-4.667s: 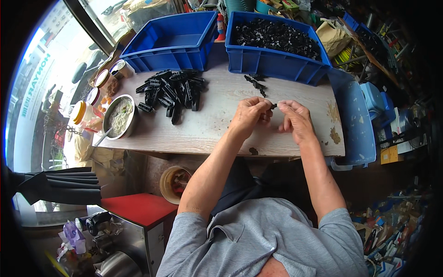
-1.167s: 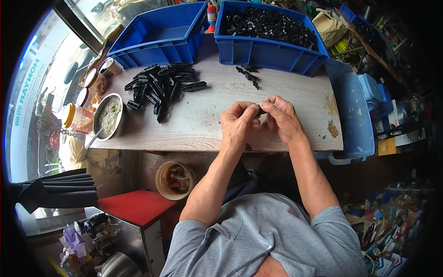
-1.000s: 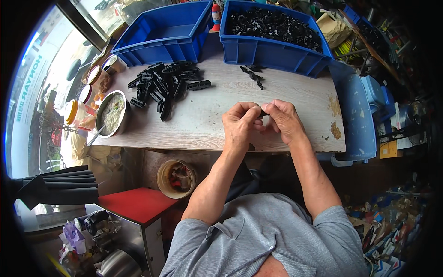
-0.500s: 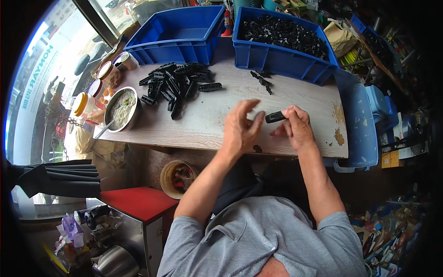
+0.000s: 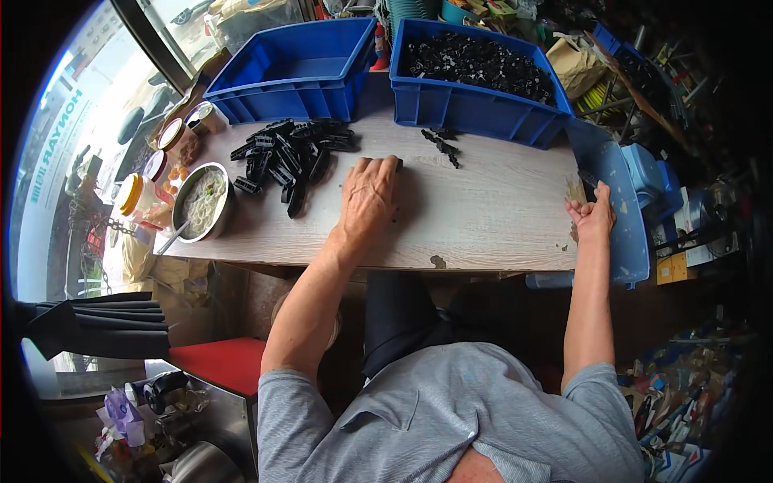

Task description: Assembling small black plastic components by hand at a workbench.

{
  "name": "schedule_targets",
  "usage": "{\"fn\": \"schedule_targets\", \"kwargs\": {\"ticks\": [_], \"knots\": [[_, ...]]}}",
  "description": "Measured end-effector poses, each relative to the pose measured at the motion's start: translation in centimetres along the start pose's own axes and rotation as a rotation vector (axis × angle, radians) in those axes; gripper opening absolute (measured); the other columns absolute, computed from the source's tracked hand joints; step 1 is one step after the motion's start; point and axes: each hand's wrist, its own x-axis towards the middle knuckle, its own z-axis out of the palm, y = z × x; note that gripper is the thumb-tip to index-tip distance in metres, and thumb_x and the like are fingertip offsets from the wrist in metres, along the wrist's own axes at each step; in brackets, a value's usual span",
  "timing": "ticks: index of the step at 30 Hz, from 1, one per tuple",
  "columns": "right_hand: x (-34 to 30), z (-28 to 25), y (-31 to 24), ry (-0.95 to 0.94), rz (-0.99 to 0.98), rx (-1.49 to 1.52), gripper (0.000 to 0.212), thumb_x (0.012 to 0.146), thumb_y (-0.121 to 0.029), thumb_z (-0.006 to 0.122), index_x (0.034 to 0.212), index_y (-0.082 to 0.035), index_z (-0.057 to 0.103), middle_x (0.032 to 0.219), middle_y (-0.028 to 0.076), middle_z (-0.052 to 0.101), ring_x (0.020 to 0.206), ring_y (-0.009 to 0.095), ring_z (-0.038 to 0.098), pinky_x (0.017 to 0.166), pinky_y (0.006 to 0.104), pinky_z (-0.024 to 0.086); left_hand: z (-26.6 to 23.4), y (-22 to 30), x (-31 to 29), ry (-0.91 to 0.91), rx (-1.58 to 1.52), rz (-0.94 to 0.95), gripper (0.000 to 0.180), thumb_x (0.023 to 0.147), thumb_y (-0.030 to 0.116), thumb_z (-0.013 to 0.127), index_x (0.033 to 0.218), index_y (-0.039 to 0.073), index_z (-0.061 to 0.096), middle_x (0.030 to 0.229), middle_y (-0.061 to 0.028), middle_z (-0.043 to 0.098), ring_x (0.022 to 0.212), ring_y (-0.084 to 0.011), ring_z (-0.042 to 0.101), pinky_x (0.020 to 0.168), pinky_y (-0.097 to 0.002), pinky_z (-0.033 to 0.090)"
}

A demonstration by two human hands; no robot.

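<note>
My left hand [image 5: 369, 196] is over the middle of the table, palm down, with its fingers curled. The dark end of a black plastic part [image 5: 399, 164] shows beside its fingertips; the rest is hidden under the hand. To its left lies a heap of long black plastic parts [image 5: 283, 161]. My right hand [image 5: 594, 216] is at the table's right edge, beside a light blue tub [image 5: 630, 233]. At its raised fingertips is another black plastic part [image 5: 588, 176], blurred, which the thumb and forefinger seem to pinch. The other fingers are curled in.
A blue crate [image 5: 282, 92] and another blue crate [image 5: 475, 113] with small black pieces stand at the back. Some small black pieces [image 5: 443, 147] lie before the second. A bowl of noodles [image 5: 201, 201] with a spoon and several jars [image 5: 137, 197] line the left side.
My right hand has swung right to the table edge with the black part. My left hand has moved left and down onto the table, covering where a lone black part lay.
</note>
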Motion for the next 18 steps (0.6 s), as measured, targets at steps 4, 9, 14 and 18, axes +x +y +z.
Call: {"fn": "schedule_targets", "kwargs": {"ticks": [4,9,14,18], "knots": [[-2.4,2.4,0.7,-0.050,0.005,-0.115,0.040,0.082,-0.033,0.076,0.105,-0.004,0.061,0.050,0.004,0.039,0.050,0.020,0.051,0.068,0.0482,0.060,0.0,0.6,0.3,0.150,0.022,0.020,0.017,0.090,0.016,0.060,0.103,0.005,0.063,0.100,-0.0109,0.063,0.098,-0.0319,0.057,0.081,-0.0447,0.044],[-6.6,6.6,3.0,-0.373,0.033,-0.322,0.028,0.083,-0.026,0.076,0.096,-0.004,0.064,0.048,0.001,0.042,0.043,0.016,0.051,0.059,0.0432,0.060,-0.1,0.4,0.2,0.208,0.027,-0.160,0.021,0.093,0.019,0.060,0.107,0.004,0.064,0.106,-0.0127,0.065,0.102,-0.0332,0.057,0.085,-0.0437,0.043],[-9.4,11.0,5.1,-0.601,0.054,-0.578,0.032,0.083,-0.027,0.077,0.098,-0.002,0.064,0.050,0.000,0.046,0.038,0.012,0.047,0.048,0.0358,0.057,-1.3,2.6,-2.4,0.375,-0.335,-0.303,0.024,0.089,0.018,0.068,0.106,0.001,0.065,0.098,-0.0153,0.066,0.088,-0.0319,0.060,0.080,-0.0400,0.048],[-10.7,13.7,5.8,-0.635,-0.026,-0.795,0.033,0.081,-0.028,0.078,0.096,-0.001,0.066,0.054,0.001,0.051,0.036,0.011,0.046,0.039,0.0311,0.049,-2.7,7.4,-5.4,0.229,-0.821,-0.623,0.019,0.085,0.012,0.073,0.098,0.000,0.067,0.084,-0.0137,0.069,0.073,-0.0263,0.065,0.066,-0.0330,0.051]]}}
